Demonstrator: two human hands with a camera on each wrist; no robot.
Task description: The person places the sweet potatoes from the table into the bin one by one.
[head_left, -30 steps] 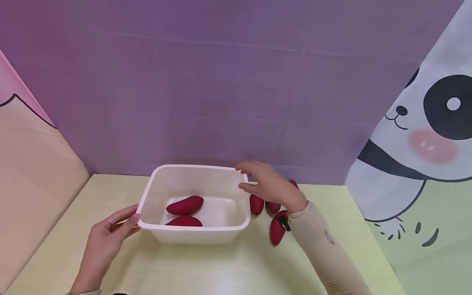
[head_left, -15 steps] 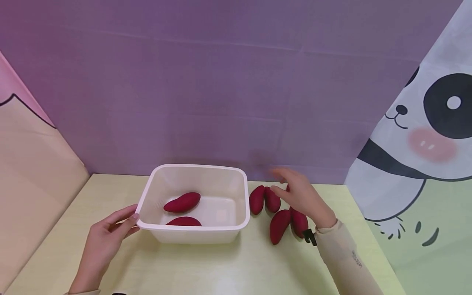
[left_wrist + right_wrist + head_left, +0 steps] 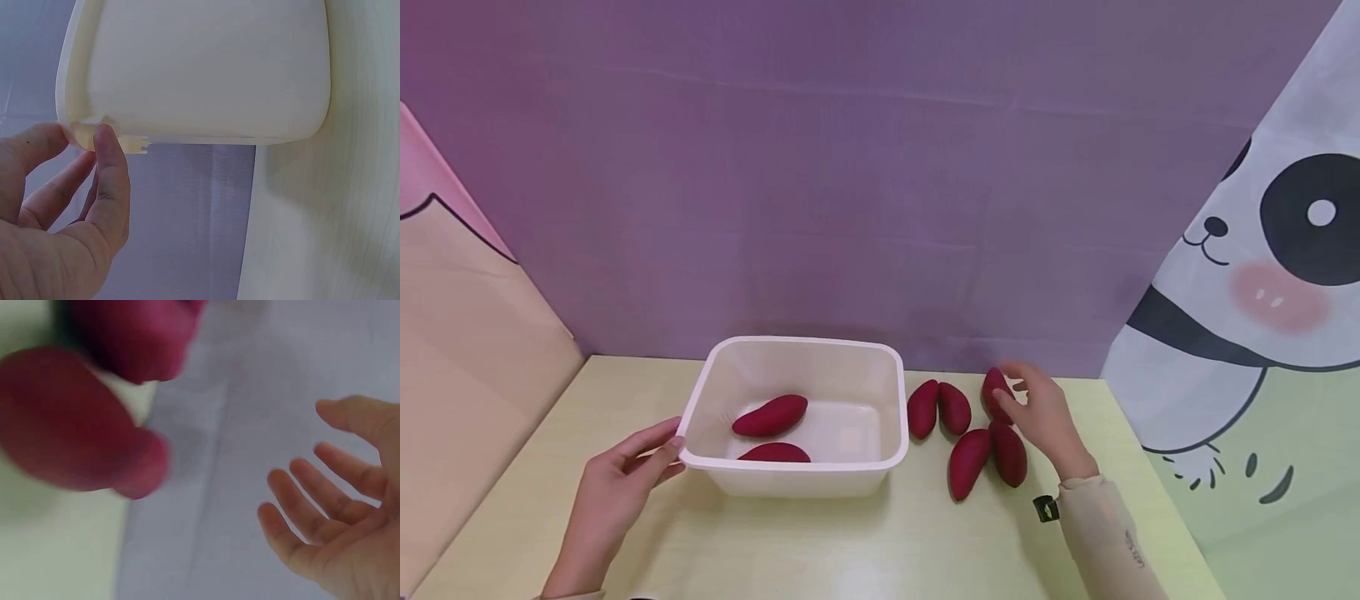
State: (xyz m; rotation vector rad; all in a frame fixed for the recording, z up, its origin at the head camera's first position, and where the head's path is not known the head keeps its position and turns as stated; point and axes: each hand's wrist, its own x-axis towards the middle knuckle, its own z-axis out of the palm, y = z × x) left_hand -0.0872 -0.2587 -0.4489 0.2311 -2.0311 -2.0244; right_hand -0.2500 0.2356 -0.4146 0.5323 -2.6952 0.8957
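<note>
My left hand [image 3: 613,496] pinches the left rim of a white plastic basin [image 3: 797,481]; the left wrist view shows thumb and fingers at the basin's corner [image 3: 187,81]. Two dark red sweet potatoes lie inside, one [image 3: 771,417] near the middle and another [image 3: 775,452] partly hidden by the front rim. On the right, my right hand [image 3: 1047,421] is at the farthest sweet potato [image 3: 992,393], thumb and fingers spread along its right side. In the right wrist view that hand [image 3: 350,519] has loosely bent fingers with nothing between them.
Two sweet potatoes [image 3: 922,410] stand close beside the basin's right side. Another two [image 3: 969,463] lie nearer the front, below the right hand. A purple cloth [image 3: 850,183] hangs behind the pale table [image 3: 820,550], with printed cloths at both sides.
My right hand has moved from the basin's right rim rightward and then down to the farthest sweet potato. The left hand stays on the rim, and the basin has hardly moved.
</note>
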